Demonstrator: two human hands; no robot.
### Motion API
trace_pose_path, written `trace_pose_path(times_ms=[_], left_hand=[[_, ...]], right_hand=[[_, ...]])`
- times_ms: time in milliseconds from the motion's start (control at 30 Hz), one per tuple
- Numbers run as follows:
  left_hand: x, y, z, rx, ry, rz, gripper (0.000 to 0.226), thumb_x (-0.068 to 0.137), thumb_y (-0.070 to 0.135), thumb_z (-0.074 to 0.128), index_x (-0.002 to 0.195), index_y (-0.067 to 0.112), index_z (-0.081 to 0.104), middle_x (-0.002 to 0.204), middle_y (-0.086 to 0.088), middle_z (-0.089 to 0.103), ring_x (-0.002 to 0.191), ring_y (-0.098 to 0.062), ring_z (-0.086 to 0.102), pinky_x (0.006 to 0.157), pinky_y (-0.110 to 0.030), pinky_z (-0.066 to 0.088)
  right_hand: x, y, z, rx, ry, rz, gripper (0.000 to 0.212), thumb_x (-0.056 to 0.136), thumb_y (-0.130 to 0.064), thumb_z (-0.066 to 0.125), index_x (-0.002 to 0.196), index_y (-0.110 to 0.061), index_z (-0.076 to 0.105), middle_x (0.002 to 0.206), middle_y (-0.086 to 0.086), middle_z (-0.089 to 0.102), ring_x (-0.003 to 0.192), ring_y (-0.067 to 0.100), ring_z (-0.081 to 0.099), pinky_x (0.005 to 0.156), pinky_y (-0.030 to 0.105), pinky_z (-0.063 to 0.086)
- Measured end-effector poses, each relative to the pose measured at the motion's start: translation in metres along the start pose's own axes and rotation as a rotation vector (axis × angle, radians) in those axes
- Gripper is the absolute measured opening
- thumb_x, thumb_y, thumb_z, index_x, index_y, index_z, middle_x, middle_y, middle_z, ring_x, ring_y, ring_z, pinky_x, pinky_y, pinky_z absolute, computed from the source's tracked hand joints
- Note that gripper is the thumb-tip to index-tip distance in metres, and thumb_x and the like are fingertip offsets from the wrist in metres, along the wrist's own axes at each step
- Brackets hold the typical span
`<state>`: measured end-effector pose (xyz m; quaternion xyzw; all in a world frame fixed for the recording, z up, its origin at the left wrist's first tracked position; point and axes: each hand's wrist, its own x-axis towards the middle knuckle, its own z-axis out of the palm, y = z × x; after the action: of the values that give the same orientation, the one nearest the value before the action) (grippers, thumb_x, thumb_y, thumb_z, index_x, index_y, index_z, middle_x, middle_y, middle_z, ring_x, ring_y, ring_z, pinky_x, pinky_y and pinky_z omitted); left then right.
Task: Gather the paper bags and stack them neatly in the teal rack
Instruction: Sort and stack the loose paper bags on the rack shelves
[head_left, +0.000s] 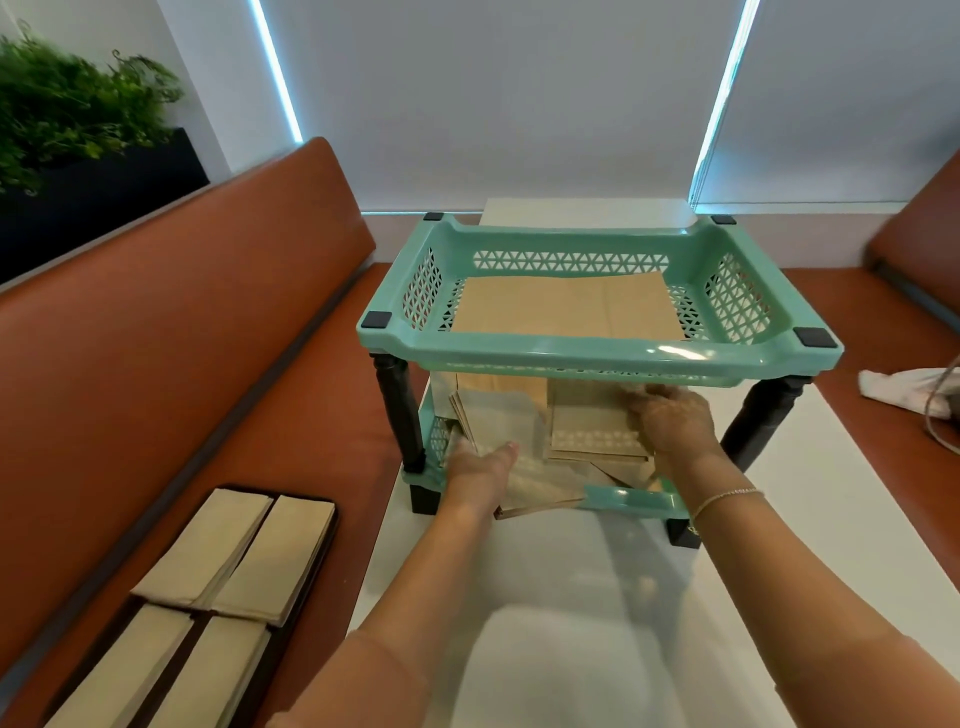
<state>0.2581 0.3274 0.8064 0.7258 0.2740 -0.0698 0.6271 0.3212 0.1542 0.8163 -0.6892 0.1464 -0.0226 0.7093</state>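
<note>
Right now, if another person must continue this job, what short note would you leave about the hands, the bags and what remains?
Left hand: flat on the loose paper bags in the lower shelf of the teal rack.
Right hand: holds a small stack there.
Done: the top shelf has flat bags.
Left: straighten the crooked lower bags. Four piles sit on the bench at left, possibly more to gather.

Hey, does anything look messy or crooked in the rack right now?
Yes. On the lower shelf, the paper bags lie skewed in overlapping piles, and one pokes out past the front rim. Both hands, left and right, are on them. The bag on the top shelf lies flat.
</note>
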Motion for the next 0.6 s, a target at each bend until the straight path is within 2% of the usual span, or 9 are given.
trace_pose_path(times_ms=[33, 100, 267, 367, 467, 500, 567, 600], left_hand=[[-0.001, 0.0, 0.0, -0.002, -0.005, -0.001, 0.069, 0.095, 0.027, 0.053, 0.149, 0.009, 0.014, 0.153, -0.008, 0.026, 0.139, -0.026, 0.03, 0.109, -0.032, 0.028], [-0.003, 0.001, 0.0, -0.022, -0.003, 0.002, 0.072, 0.095, 0.034, 0.051, 0.15, 0.012, 0.01, 0.155, -0.008, 0.021, 0.141, -0.027, 0.026, 0.111, -0.036, 0.026], [-0.011, 0.007, -0.002, -0.054, -0.009, -0.014, 0.074, 0.093, 0.046, 0.048, 0.151, 0.019, 0.011, 0.157, -0.006, 0.017, 0.142, -0.029, 0.021, 0.112, -0.042, 0.024], [-0.015, 0.007, -0.004, -0.075, -0.029, 0.004, 0.076, 0.092, 0.043, 0.053, 0.151, 0.02, 0.01, 0.157, -0.005, 0.016, 0.142, -0.028, 0.021, 0.112, -0.042, 0.024], [-0.019, 0.005, -0.004, -0.099, -0.07, 0.031, 0.082, 0.088, 0.038, 0.061, 0.151, 0.02, 0.01, 0.157, -0.004, 0.017, 0.142, -0.026, 0.022, 0.112, -0.04, 0.024], [-0.022, 0.004, -0.003, -0.094, -0.085, 0.034, 0.084, 0.088, 0.037, 0.062, 0.151, 0.019, 0.01, 0.157, -0.003, 0.017, 0.142, -0.025, 0.021, 0.112, -0.039, 0.024], [-0.025, 0.004, -0.001, -0.1, -0.089, 0.038, 0.083, 0.088, 0.036, 0.062, 0.151, 0.019, 0.011, 0.157, -0.003, 0.017, 0.142, -0.025, 0.021, 0.112, -0.038, 0.023], [-0.027, 0.004, 0.0, -0.115, -0.082, 0.039, 0.081, 0.089, 0.037, 0.06, 0.151, 0.019, 0.012, 0.156, -0.003, 0.018, 0.142, -0.025, 0.022, 0.112, -0.038, 0.024]], right_hand=[[-0.001, 0.003, 0.002, 0.036, -0.007, 0.096, 0.01, 0.083, -0.003, 0.067, 0.081, -0.011, 0.06, 0.066, 0.009, 0.058, 0.052, 0.017, 0.046, 0.047, 0.022, 0.043], [-0.013, -0.001, 0.006, 0.061, -0.116, 0.194, 0.014, 0.084, -0.002, 0.064, 0.094, -0.011, 0.061, 0.074, 0.007, 0.062, 0.06, 0.018, 0.056, 0.052, 0.025, 0.054], [-0.024, 0.003, 0.008, 0.032, -0.247, 0.249, 0.011, 0.088, -0.002, 0.058, 0.093, -0.012, 0.059, 0.081, 0.008, 0.066, 0.067, 0.019, 0.061, 0.058, 0.028, 0.056], [-0.025, 0.008, 0.011, 0.002, -0.268, 0.269, 0.011, 0.09, -0.005, 0.055, 0.1, -0.008, 0.06, 0.081, 0.009, 0.064, 0.068, 0.021, 0.059, 0.066, 0.033, 0.052], [-0.028, 0.008, 0.016, 0.01, -0.269, 0.322, 0.008, 0.092, -0.005, 0.053, 0.095, -0.009, 0.06, 0.082, 0.009, 0.063, 0.069, 0.021, 0.059, 0.06, 0.03, 0.054], [-0.028, 0.009, 0.018, -0.007, -0.26, 0.331, 0.01, 0.091, -0.006, 0.055, 0.099, -0.007, 0.06, 0.086, 0.011, 0.064, 0.073, 0.022, 0.06, 0.062, 0.031, 0.056], [-0.026, 0.013, 0.019, -0.059, -0.213, 0.324, 0.028, 0.088, -0.009, 0.06, 0.116, -0.004, 0.058, 0.105, 0.015, 0.064, 0.09, 0.029, 0.063, 0.082, 0.041, 0.055], [-0.028, 0.012, 0.019, -0.069, -0.186, 0.314, 0.032, 0.087, -0.009, 0.063, 0.119, -0.004, 0.058, 0.109, 0.016, 0.063, 0.095, 0.03, 0.062, 0.087, 0.043, 0.053]])
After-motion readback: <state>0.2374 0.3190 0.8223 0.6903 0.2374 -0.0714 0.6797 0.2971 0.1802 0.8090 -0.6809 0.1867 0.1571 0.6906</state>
